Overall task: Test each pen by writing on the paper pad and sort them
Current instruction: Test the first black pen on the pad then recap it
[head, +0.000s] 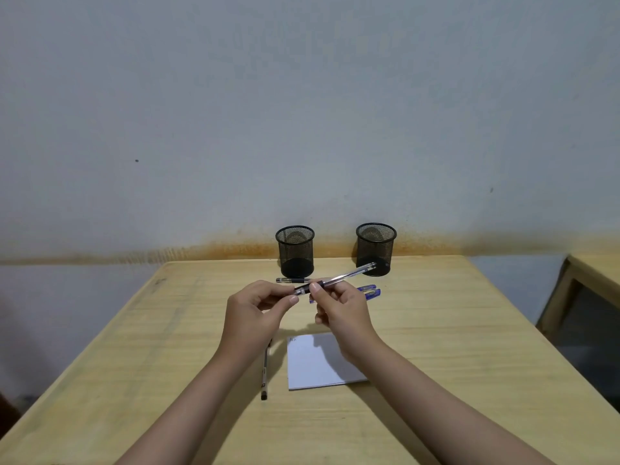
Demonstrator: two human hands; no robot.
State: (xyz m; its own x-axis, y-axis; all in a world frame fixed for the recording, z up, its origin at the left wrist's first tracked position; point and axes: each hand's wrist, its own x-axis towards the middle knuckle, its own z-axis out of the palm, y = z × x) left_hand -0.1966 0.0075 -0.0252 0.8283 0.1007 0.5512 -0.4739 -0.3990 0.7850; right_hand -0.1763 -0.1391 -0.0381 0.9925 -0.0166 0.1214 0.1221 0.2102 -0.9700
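Both hands hold one clear-barrelled black pen (345, 275) above the table, its far end pointing up and right. My left hand (255, 313) pinches the pen's near dark end, and my right hand (342, 313) grips the barrel just beside it. Below my right wrist lies the white paper pad (315, 367), with a small mark at its top left corner. Another black pen (265, 374) lies left of the pad, partly under my left arm. A capped black pen (290, 280) lies by the left holder. Two blue pens (370, 292) show behind my right hand.
Two black mesh pen holders stand at the table's far edge by the wall, the left holder (295, 251) and the right holder (375, 248). The wooden table (469, 347) stretches wide on both sides. A second piece of furniture (583, 297) stands at the right.
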